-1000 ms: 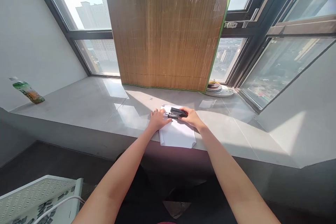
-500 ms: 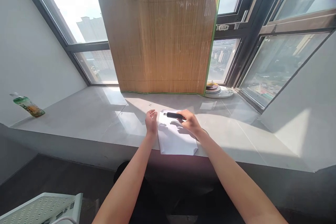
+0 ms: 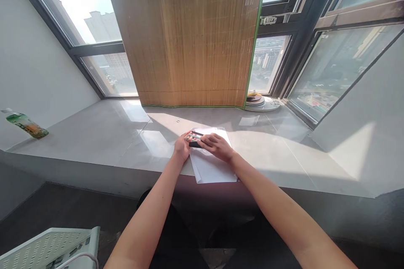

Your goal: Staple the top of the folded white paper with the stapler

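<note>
A black stapler [image 3: 194, 144] is between my two hands, with its parts spread apart and a silvery metal strip showing between the dark ones. My left hand [image 3: 181, 146] has its fingers curled around the stapler's left end. From the right, my right hand [image 3: 217, 146] grips the other end, its fingers bent over the top. Under both hands lie white sheets of paper [image 3: 214, 171], turned slightly and reaching the ledge's front edge. Two tiny pieces [image 3: 178, 121], perhaps staples, rest on the ledge beyond my left hand.
The pale tiled ledge [image 3: 104, 143] runs below the windows. A bamboo mat [image 3: 192, 42] hangs at the back, with stacked plates [image 3: 256, 101] beside its lower right corner. A drink bottle [image 3: 27, 125] leans far left. Below left is a white perforated object [image 3: 47, 246].
My left hand has gone from empty to holding the stapler. My right hand has moved left with the stapler, which now has its parts spread. The paper has turned slightly.
</note>
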Demonstrator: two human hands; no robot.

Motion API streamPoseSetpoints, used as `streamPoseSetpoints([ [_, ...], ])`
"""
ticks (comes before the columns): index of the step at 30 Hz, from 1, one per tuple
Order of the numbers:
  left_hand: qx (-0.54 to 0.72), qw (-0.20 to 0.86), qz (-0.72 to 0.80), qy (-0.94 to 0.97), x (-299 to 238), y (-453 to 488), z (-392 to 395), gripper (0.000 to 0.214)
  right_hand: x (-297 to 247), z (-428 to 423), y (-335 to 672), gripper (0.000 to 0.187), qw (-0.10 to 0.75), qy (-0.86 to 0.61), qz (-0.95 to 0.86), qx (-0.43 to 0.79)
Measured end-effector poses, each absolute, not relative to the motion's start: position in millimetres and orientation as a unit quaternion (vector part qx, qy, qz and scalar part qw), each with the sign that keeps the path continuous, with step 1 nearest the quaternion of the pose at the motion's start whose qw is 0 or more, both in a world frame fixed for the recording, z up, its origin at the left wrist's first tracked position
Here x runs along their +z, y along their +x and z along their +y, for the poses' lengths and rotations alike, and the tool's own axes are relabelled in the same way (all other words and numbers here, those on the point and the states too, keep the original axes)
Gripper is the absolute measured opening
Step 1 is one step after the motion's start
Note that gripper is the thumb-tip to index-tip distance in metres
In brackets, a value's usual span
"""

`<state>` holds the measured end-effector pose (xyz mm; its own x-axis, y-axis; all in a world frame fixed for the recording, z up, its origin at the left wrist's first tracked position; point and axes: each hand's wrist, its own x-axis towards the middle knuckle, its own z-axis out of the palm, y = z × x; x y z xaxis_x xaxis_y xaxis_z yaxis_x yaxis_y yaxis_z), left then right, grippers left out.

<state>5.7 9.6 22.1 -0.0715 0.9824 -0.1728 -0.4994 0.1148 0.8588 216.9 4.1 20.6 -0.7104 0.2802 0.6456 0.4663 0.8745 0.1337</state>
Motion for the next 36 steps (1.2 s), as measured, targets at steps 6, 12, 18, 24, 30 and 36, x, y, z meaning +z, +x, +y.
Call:
streamPoseSetpoints([
  [6, 0.662, 0.550, 0.436, 0.265, 22, 8, 10, 0.016, 22, 4, 221, 0.034, 0.394, -0.363, -0.840, -0.089],
  [12, 0.662, 0.490, 0.439, 0.360, 24, 7, 2, 0.014, 24, 12, 234, 0.031, 0.479, -0.484, -0.709, 0.183],
  [18, 0.637, 0.445, 0.441, 0.449, 29, 10, -4, 0.046, 28, 9, 240, 0.024, 0.442, -0.495, -0.692, 0.284],
  [24, 0.543, 0.453, 0.368, 0.603, 33, 17, -13, 0.061, 25, 11, 238, 0.016, 0.381, -0.531, -0.720, 0.234],
  [30, 0.519, 0.453, 0.363, 0.628, 32, 18, -13, 0.058, 32, 8, 237, 0.033, 0.480, -0.400, -0.780, 0.028],
  [36, 0.530, 0.452, 0.337, 0.633, 25, 19, -9, 0.069, 26, 2, 220, 0.030, 0.386, -0.277, -0.874, -0.102],
])
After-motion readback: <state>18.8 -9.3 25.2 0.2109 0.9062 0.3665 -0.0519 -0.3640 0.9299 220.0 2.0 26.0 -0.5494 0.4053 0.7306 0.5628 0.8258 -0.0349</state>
